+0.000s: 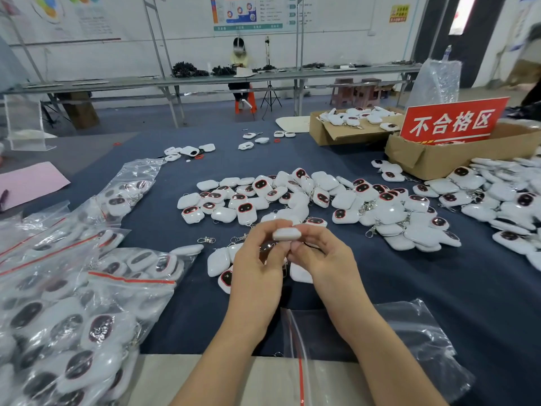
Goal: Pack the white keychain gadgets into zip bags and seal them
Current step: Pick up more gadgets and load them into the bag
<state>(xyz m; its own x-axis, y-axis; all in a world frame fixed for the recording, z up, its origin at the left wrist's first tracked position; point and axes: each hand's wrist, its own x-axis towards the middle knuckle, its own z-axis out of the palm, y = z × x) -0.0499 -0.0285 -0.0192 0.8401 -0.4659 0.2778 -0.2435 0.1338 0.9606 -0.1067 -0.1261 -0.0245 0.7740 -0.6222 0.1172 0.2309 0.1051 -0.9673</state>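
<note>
Both hands meet over the middle of the dark blue table. My left hand [259,259] and my right hand [322,256] together pinch one white keychain gadget [287,233] by its edges, held edge-on above the cloth. A few loose gadgets [218,260] lie just under and left of my hands. A big heap of white gadgets [307,197] with dark oval faces spreads across the table behind them. An empty zip bag [389,344] with a red seal line lies flat under my right forearm.
Filled zip bags [73,303] pile up at the left. More gadgets [503,200] heap at the right beside a cardboard box [439,159] with a red sign [452,120]. A second box [348,127] stands behind. A person [240,71] sits at a far bench.
</note>
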